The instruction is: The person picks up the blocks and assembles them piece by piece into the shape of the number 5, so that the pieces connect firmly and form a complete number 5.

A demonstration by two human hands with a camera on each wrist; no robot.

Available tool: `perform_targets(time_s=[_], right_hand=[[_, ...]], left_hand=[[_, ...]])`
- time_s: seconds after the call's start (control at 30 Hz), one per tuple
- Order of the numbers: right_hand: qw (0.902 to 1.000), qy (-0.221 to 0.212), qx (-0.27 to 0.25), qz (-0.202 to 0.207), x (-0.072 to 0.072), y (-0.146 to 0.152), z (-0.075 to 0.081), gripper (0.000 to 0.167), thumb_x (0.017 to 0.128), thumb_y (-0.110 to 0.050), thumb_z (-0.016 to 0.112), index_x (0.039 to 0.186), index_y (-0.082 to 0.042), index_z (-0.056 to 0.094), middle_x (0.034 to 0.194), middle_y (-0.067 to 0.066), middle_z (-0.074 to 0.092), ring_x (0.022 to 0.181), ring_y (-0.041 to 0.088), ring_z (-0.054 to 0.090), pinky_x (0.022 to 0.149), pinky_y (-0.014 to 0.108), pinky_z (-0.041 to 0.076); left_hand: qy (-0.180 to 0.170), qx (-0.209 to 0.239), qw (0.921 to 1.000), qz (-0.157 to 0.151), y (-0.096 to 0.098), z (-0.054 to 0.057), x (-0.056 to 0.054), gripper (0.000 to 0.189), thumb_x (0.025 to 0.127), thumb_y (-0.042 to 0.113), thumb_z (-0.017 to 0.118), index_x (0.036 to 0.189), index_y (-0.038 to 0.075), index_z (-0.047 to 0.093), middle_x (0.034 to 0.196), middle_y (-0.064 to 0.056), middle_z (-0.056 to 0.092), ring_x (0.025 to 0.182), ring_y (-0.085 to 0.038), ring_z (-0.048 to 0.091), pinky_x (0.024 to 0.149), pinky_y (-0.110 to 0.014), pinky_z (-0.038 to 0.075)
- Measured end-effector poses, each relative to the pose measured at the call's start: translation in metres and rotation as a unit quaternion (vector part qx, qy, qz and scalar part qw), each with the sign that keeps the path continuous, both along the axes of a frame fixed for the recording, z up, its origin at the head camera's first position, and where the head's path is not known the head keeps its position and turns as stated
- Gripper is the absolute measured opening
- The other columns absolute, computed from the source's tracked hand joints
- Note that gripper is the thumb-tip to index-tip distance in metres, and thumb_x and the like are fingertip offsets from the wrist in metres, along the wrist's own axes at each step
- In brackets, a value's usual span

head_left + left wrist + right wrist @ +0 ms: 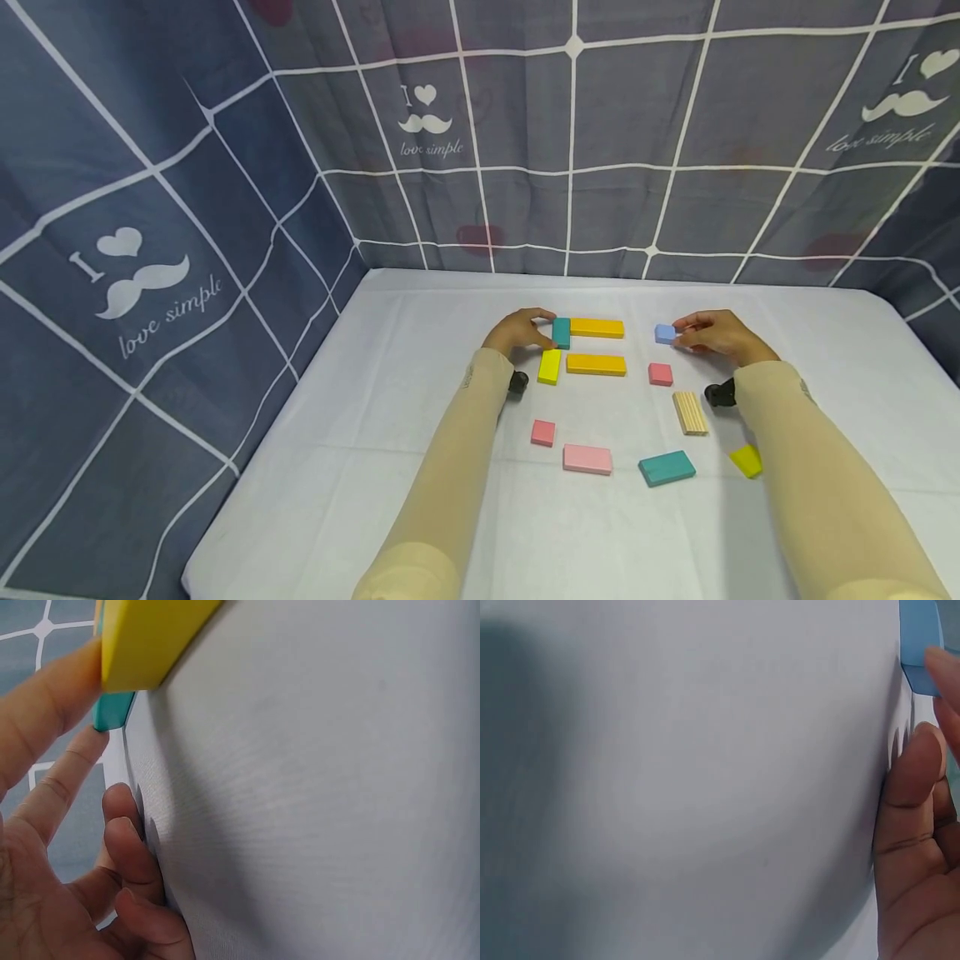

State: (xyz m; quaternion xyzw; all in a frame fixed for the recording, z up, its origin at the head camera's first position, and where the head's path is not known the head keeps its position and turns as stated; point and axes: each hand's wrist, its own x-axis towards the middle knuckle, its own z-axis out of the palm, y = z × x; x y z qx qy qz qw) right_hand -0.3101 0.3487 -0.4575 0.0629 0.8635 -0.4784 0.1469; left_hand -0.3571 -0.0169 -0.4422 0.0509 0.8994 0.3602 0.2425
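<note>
My left hand (pixel 519 332) is at the far middle of the table, holding a teal block (pixel 561 333) between thumb and index finger at its two ends. The block's right side meets a long orange-yellow block (pixel 597 327). Just nearer lies a yellow block (pixel 550 367), which looms large beside the thumb in the left wrist view. A second long orange-yellow block (pixel 596 365) lies parallel to the first. To the right, my right hand (pixel 718 335) pinches a small blue block (pixel 664 334) by its right side; in the right wrist view the block (pixel 921 645) shows at the top right corner.
Nearer on the white-covered table (pixel 337 467) lie a red block (pixel 660 374), another red block (pixel 543 432), a pink block (pixel 587 459), a teal block (pixel 667 468) and a ridged wooden piece (pixel 690 413). A yellow-green block (pixel 746 460) is partly hidden by the right sleeve.
</note>
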Motion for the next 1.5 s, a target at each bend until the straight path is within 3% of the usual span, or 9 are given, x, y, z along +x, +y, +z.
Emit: perform_targets(time_s=[0.3,0.6,0.83,1.07,1.27,1.5], right_hand=[[0.9995,-0.015,0.028,0.010,-0.006,-0.011,0.000,0.055,0.100,-0.017,0.078,0.144,0.008,0.056,0.097,0.003,0.061,0.087,0.021,0.057,0.074,0.026,0.052],[0.9993,-0.011,0.026,0.023,-0.010,-0.020,0.002,0.053,0.099,-0.013,0.078,0.142,0.010,0.058,0.097,0.003,0.062,0.085,0.020,0.057,0.072,0.025,0.054],[0.9993,-0.014,0.024,0.026,-0.014,-0.024,0.003,0.052,0.098,-0.011,0.078,0.141,0.011,0.058,0.098,0.004,0.064,0.085,0.019,0.058,0.071,0.024,0.055],[0.9980,-0.019,0.044,0.042,-0.015,-0.031,0.011,0.049,0.099,-0.011,0.077,0.138,0.011,0.059,0.098,0.005,0.065,0.086,0.020,0.059,0.072,0.025,0.055],[0.9984,-0.014,0.030,0.046,-0.019,-0.035,0.012,0.046,0.097,-0.007,0.079,0.134,0.013,0.060,0.092,0.004,0.063,0.079,0.018,0.058,0.068,0.024,0.055],[0.9983,-0.016,0.025,0.051,-0.023,-0.039,0.011,0.045,0.096,-0.006,0.079,0.133,0.013,0.061,0.094,0.006,0.064,0.083,0.019,0.059,0.072,0.024,0.056]], left_hand=[[0.009,-0.013,0.9998,-0.007,-0.001,-0.003,-0.002,0.063,0.094,0.021,0.086,0.152,0.028,0.064,0.161,-0.009,0.054,0.137,-0.031,0.054,0.119,-0.055,0.042],[0.006,-0.015,0.9999,-0.004,0.000,-0.002,0.000,0.064,0.094,0.021,0.086,0.154,0.028,0.063,0.159,-0.010,0.056,0.135,-0.031,0.054,0.119,-0.053,0.042],[0.027,-0.026,0.9993,-0.002,0.002,-0.002,0.003,0.062,0.095,0.023,0.085,0.153,0.029,0.064,0.156,-0.009,0.058,0.133,-0.029,0.055,0.118,-0.052,0.044],[0.015,-0.015,0.9997,0.009,0.002,-0.003,0.004,0.062,0.095,0.021,0.085,0.152,0.029,0.064,0.157,-0.010,0.057,0.133,-0.030,0.055,0.118,-0.054,0.043],[0.013,-0.007,0.9999,0.008,0.002,-0.004,0.003,0.062,0.095,0.021,0.085,0.152,0.028,0.064,0.159,-0.010,0.056,0.134,-0.031,0.054,0.119,-0.055,0.042],[0.012,-0.005,0.9999,0.008,0.001,-0.003,0.003,0.061,0.095,0.021,0.086,0.152,0.028,0.065,0.158,-0.010,0.056,0.135,-0.031,0.054,0.118,-0.055,0.043]])
